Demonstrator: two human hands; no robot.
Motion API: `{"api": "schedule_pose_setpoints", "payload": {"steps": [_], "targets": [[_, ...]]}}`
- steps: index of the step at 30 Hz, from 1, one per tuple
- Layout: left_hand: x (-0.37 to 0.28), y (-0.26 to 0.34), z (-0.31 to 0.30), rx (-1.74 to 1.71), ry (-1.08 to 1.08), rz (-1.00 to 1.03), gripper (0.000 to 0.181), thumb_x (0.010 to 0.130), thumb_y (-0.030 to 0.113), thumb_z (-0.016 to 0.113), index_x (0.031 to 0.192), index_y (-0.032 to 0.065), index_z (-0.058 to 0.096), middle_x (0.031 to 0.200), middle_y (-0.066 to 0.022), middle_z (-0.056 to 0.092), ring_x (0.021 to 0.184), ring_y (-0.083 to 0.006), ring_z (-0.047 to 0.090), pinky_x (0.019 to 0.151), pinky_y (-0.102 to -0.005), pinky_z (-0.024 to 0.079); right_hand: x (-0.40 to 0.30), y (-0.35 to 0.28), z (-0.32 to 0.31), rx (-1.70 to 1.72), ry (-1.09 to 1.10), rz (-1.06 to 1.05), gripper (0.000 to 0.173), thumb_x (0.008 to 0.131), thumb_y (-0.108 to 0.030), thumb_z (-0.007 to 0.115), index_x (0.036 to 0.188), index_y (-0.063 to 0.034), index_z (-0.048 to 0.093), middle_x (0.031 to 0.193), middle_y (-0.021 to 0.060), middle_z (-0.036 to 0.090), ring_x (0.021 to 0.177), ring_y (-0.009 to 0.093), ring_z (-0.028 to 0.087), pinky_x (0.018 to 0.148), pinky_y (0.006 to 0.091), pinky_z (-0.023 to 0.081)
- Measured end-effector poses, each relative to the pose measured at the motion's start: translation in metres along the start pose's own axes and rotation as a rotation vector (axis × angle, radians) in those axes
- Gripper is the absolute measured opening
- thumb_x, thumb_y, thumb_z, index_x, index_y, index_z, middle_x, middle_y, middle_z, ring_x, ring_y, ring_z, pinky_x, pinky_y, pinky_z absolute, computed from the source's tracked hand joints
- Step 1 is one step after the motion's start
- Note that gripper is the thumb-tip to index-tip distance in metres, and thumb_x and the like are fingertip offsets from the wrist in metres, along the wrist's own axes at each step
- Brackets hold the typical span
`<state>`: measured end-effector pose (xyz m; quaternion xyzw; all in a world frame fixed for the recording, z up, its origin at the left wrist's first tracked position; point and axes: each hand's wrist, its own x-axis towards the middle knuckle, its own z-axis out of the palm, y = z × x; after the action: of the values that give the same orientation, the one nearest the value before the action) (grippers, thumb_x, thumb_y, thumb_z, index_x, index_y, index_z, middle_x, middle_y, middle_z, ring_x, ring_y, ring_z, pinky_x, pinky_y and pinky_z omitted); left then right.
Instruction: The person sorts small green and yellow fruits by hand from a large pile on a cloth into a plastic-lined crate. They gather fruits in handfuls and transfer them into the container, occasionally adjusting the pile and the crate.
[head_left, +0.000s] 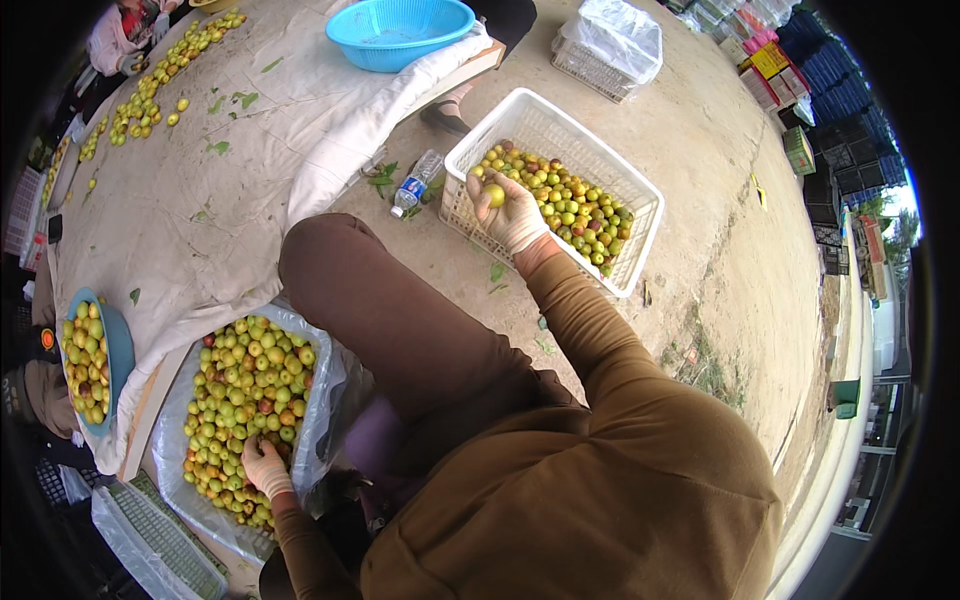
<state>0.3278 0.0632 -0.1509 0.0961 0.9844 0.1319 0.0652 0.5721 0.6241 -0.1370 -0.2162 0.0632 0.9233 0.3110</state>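
My right hand (510, 214), in a pale glove or wrap that covers the palm and wrist, holds a yellow-green fruit (493, 196) between thumb and fingers. It is over the near left side of a white plastic crate (649, 214) partly filled with green, yellow and reddish fruits (574, 202). My left hand (264, 466), covered likewise, reaches down onto a heap of similar round fruits (251, 382) in a container lined with clear plastic (176, 487). Its fingertips touch the fruits; whether they grasp one is not clear.
A cloth-covered table (247, 172) bears scattered fruits, leaves and a blue basin (401, 34). Another blue basin (120, 360) of fruits stands at its near left edge. A plastic bottle (417, 184) lies on the ground. A plastic-lined crate (611, 49) stands beyond. Other people sit around the table.
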Motion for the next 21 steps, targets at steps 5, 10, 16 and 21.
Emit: {"api": "schedule_pose_setpoints", "payload": {"steps": [5,10,16,21], "targets": [[0.003,0.002,-0.002,0.077,0.094,0.058,0.035,0.083,0.024,0.065,0.112,0.0038,0.067,0.109,-0.0223,0.066,0.105,-0.0407,0.06,0.093,-0.045,0.048,0.042,-0.086,-0.028,0.175,0.161,-0.203,0.072,0.099,-0.048,0.045,0.15,-0.0018,0.024,0.149,0.0228,0.035,0.121,0.036,0.053,0.066,0.0302,0.059],[0.001,0.016,-0.012,0.118,0.1,0.055,0.045,0.079,0.031,0.07,0.119,0.0098,0.066,0.121,-0.018,0.062,0.116,-0.0395,0.054,0.099,-0.0477,0.045,0.077,-0.084,-0.022,-0.337,0.108,-0.193,0.068,0.101,-0.048,0.043,0.14,0.0068,0.034,0.142,0.0251,0.045,0.123,0.04,0.052,0.076,0.0386,0.06],[0.016,0.03,0.023,0.209,-0.183,0.151,0.085,0.084,0.06,0.061,0.151,0.0168,0.031,0.157,-0.0221,0.023,0.145,-0.0423,0.021,0.116,-0.0538,0.02,-0.018,0.096,0.122,-1.04,-0.203,-0.538,0.039,0.101,-0.027,0.051,0.129,0.0001,0.055,0.103,0.0147,0.066,0.078,0.019,0.065,0.067,0.0276,0.052],[0.033,0.09,0.024,0.27,-0.248,0.138,0.079,0.085,0.063,0.058,0.151,0.0262,0.034,0.158,-0.0247,0.019,0.143,-0.0518,0.014,0.114,-0.0645,0.013,-0.042,0.188,0.15,-1.403,-0.488,-0.543,0.036,0.101,-0.024,0.05,0.127,0.0016,0.056,0.092,0.0105,0.068,0.072,0.012,0.061,0.069,0.0241,0.049]]}}
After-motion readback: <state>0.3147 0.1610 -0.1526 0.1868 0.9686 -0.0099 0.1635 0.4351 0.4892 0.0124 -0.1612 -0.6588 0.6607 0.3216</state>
